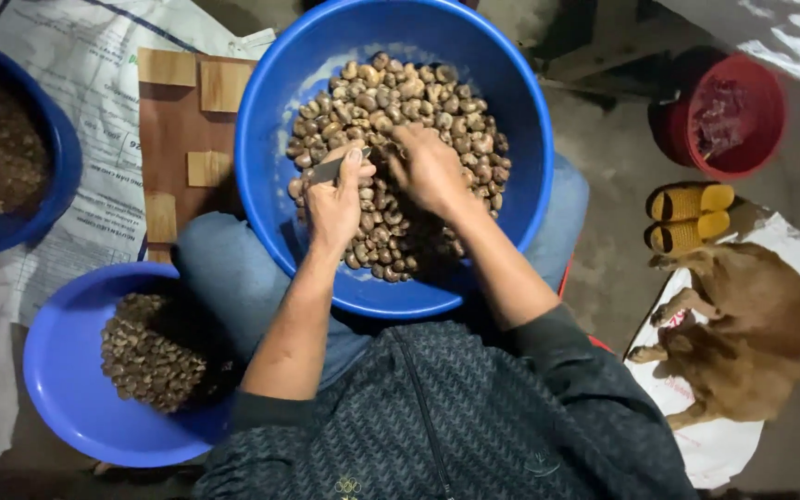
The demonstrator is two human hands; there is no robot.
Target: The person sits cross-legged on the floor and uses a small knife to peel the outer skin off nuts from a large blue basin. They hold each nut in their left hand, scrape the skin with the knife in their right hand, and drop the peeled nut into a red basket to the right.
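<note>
Nuts (400, 120) heap under both hands — left hand (335, 199) grips a small blade (331, 169), right hand (428, 167) pinches one nut.

My two forearms run up from the lower middle of the frame, bare from the pushed-up sleeves near the elbows, and they draw closer together toward the centre. My left hand (333, 199) sits just left of centre, back of the hand facing up, fingers curled into a closed grip with the thumb laid along the top and pointing toward the upper right. My right hand (430, 168) is a little higher and just to the right, also knuckles up, its fingers bent downward and bunched so the fingertips are hidden. The two hands are just beside each other, thumb sides nearly meeting. Both wrists are straight.
</note>
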